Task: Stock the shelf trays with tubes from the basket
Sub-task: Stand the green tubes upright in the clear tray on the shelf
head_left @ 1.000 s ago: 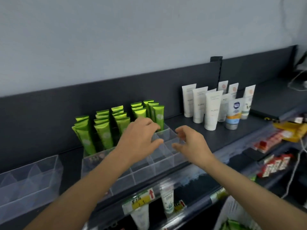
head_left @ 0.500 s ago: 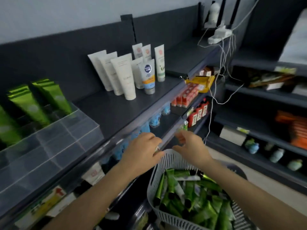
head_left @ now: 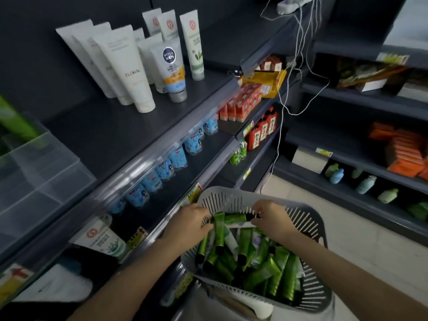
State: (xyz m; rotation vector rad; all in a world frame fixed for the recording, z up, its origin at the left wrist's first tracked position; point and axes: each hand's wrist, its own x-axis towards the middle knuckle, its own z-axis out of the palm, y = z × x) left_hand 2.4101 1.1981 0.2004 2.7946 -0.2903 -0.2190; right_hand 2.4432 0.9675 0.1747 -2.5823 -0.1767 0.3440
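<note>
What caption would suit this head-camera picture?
Left hand and right hand each grip a green tube in the grey basket beside stocked shop shelves.

I see grey slotted basket (head_left: 310, 220) heaped with green black-capped tubes (head_left: 266, 272), top tube (head_left: 232, 218) lying crosswise by the far rim, clear divided tray (head_left: 46, 177) on the shelf (head_left: 120, 135) at far left.

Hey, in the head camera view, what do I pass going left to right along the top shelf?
Clear shelf tray → white FLORAL tube → Nivea Men tube → white tube with a green leaf print.
</note>
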